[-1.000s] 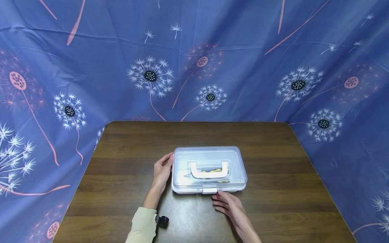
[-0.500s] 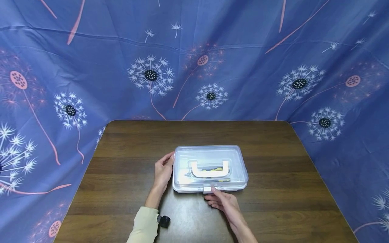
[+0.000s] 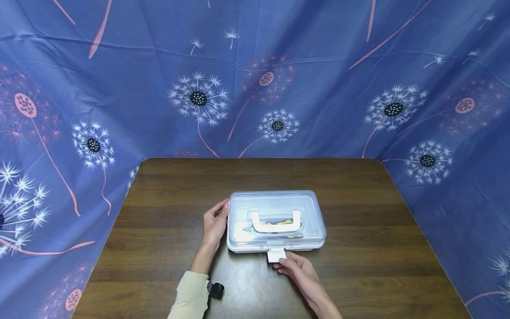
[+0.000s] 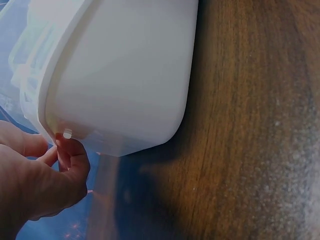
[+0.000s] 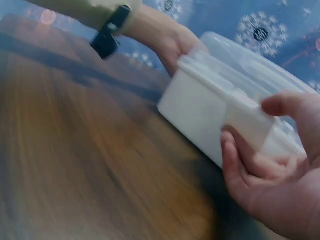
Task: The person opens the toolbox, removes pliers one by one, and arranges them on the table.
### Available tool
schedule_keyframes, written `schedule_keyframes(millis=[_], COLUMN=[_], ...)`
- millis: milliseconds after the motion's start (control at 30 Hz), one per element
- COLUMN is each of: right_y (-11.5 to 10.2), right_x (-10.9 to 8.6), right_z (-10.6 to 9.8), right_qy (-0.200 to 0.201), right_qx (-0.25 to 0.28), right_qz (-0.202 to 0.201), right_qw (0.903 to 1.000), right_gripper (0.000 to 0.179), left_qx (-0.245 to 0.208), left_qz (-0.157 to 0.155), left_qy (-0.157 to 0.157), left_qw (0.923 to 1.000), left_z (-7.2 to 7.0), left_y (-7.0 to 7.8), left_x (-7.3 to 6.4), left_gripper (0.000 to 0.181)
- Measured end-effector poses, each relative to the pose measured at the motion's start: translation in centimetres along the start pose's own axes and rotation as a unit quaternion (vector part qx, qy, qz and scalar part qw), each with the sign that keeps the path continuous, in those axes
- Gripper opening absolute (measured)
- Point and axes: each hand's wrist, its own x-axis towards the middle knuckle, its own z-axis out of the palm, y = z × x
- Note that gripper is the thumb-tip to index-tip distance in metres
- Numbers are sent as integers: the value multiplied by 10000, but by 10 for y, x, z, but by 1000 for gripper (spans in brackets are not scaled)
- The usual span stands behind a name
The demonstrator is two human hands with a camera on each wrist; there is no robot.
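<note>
High forward-down head view, close wrist views, blurred right seemingly tilted, all sharing box (image 3: 275, 204)

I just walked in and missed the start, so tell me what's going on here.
A person has both hands on a plastic box on a brown table. The left hand holds the box at its left end, while the right hand grips the white latch on the near side. The latch is swung outward, but the lid is down. Some yellow things show through it, too unclear to name.
</note>
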Motion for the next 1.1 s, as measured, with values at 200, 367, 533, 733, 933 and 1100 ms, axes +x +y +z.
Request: schedule_keyframes(millis=[200,367,533,733,933,1100], right_y=[6,13,16,13,9,8], right_x=[-2,1,8,19,23,20], right_z=[-21,-28,-26,-18,-15,-19], right_qy=[-810,-1195,-903,-51,176,-67], right_qx=[-575,-1048,-1312,-1508,-1303,-1250], right_qz=[-326,-557,-472,-1,167,153], right_qw=[9945,9857,9861,9885,9912,9920], right_gripper=[50,36,27,35,36,37], left_qx=[34,67,95,87,65,95], left_qz=[-50,-67,-130,-127,-113,-130], left_qy=[-7,-9,-3,29,-8,9], left_qw=[10000,10000,9999,9999,9999,9999], left_z=[-1,-1,-1,-1,-1,-2], left_y=[0,0,0,-1,0,0], left_x=[0,0,-1,-1,-2,-1], left_gripper=[31,30,31,31,31,30])
